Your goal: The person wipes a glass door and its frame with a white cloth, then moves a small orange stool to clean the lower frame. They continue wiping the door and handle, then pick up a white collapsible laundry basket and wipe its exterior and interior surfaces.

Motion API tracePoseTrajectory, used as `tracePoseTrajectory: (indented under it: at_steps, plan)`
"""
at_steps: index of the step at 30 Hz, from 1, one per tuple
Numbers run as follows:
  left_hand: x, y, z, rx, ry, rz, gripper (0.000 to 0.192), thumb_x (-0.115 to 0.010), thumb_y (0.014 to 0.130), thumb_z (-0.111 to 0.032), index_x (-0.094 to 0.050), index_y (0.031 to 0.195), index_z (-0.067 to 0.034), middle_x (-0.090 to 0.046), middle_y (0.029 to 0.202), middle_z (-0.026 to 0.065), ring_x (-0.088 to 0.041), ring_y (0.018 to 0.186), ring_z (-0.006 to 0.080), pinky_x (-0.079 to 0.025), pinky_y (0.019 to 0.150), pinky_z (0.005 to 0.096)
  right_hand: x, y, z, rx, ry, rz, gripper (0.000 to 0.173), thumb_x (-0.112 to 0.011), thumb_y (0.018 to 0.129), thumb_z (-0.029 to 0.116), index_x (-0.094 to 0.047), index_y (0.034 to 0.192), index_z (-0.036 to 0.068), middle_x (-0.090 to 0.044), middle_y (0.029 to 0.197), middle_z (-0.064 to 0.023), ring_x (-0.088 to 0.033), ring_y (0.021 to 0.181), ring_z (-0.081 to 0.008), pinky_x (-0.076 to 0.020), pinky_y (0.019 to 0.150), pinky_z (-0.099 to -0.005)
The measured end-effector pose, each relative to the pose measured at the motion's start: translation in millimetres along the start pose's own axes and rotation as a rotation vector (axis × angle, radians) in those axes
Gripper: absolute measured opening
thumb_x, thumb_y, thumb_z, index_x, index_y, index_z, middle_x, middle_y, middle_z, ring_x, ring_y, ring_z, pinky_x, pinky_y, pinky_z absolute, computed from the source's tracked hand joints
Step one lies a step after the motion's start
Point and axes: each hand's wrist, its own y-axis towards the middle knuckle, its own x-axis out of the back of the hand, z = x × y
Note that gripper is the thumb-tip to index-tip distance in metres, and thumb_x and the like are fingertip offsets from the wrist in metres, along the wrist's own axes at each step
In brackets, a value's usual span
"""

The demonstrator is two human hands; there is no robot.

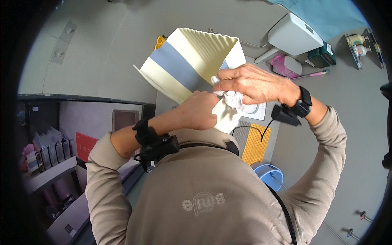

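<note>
A cream, bin-like object [176, 69] with a blue-grey band is in front of me. Its far wall is ribbed and ends in a wavy edge; its exact kind is unclear. My left hand [199, 110] is closed in a fist on its near edge, the fingertips hidden. Crumpled white cloth or tissue [234, 99] is bunched in my right hand [249, 84], pressed against the object just right of my left hand. A cream part of the object [226, 119] shows below both hands. Black devices are strapped to both wrists.
A white cistern [294, 35] hangs at upper right, above a pink-lined waste bin [286, 65]. A yellow-and-grey floor mat [257, 144] and a blue bucket [269, 174] lie to the right. A dark-edged frame [92, 97] and shelves [50, 170] are at left.
</note>
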Motion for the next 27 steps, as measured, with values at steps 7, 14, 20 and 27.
tracePoseTrajectory:
  at_steps: [7,14,20,27]
  plan:
    - [-1,16,0,-0.034,0.052,-0.052,0.028,-0.059,0.075,-0.017,-0.061,0.088,0.007,-0.064,0.079,0.0272,-0.061,0.080,0.0460,-0.048,0.078,0.0502,27,-6,-38,-0.128,-0.380,0.034,0.041,-0.061,0.066,0.001,-0.066,0.106,0.004,-0.058,0.088,-0.0087,-0.064,0.074,-0.0300,-0.0540,0.063,-0.0407]
    - [2,-3,2,0.004,0.034,-0.042,0.029,-0.059,0.076,-0.018,-0.058,0.086,0.009,-0.063,0.079,0.0278,-0.060,0.085,0.0475,-0.047,0.083,0.0514,-9,13,-11,0.012,-0.153,0.057,0.044,-0.059,0.070,0.002,-0.066,0.113,0.008,-0.055,0.084,-0.0107,-0.063,0.076,-0.0287,-0.0536,0.064,-0.0399]
    - [-1,-5,2,-0.033,-0.017,0.032,0.031,-0.059,0.079,-0.015,-0.057,0.098,0.009,-0.062,0.092,0.0314,-0.057,0.093,0.0493,-0.045,0.087,0.0503,31,-17,-72,-0.192,-0.416,-0.317,0.031,-0.067,0.077,0.007,-0.064,0.108,0.011,-0.053,0.080,-0.0030,-0.058,0.068,-0.0191,-0.0485,0.060,-0.0324]
    - [25,-5,11,0.151,-0.100,0.070,0.048,-0.061,0.085,-0.017,-0.049,0.123,0.008,-0.060,0.106,0.0291,-0.058,0.102,0.0397,-0.045,0.092,0.0466,-41,-6,-56,-0.198,0.365,-0.830,0.035,-0.066,0.077,-0.001,-0.057,0.109,0.009,-0.055,0.091,-0.0041,-0.056,0.078,-0.0160,-0.0481,0.071,-0.0282]
